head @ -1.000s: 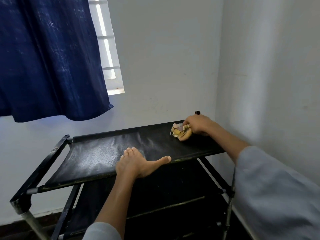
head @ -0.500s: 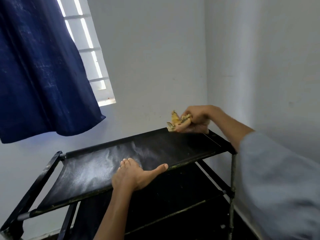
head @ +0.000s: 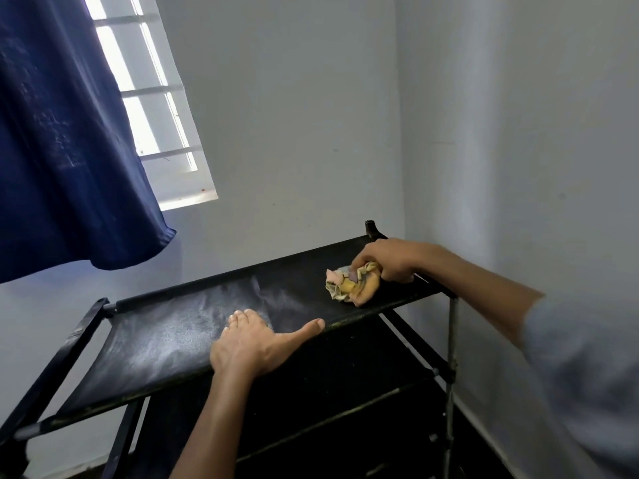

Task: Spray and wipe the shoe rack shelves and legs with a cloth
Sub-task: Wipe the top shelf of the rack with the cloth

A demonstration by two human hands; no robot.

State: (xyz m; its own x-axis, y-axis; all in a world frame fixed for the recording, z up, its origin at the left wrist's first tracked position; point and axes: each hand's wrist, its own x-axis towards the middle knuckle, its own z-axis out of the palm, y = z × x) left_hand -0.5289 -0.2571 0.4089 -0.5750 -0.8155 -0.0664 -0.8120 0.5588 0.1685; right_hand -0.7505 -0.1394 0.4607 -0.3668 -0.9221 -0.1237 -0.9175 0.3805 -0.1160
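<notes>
- A black fabric-and-tube shoe rack (head: 166, 344) fills the lower half of the frame, standing in the corner of two pale grey walls; its top shelf slopes up from lower left to right of centre.
- The left part of that top shelf carries a pale dusty film, while the right part looks darker.
- The right hand (head: 390, 259), right of centre, has its fingers curled tightly round a crumpled yellow and pink cloth (head: 349, 286), which bulges out to the left of the fist and touches the right end of the top shelf.
- The left hand (head: 252, 344), near the middle of the frame, lies flat on the front edge of the top shelf, fingers straight and together, thumb stretched out to the right along the edge; it holds nothing.
- A grey metal leg (head: 451, 357) drops from the shelf's front right corner.
- Lower shelves sit dark beneath, with little detail to tell.
- A dark blue curtain (head: 62, 150) hangs in the upper left, partly covering a bright barred window (head: 155, 108).
- A pale grey sleeve (head: 581, 368) covers the right forearm at lower right.
</notes>
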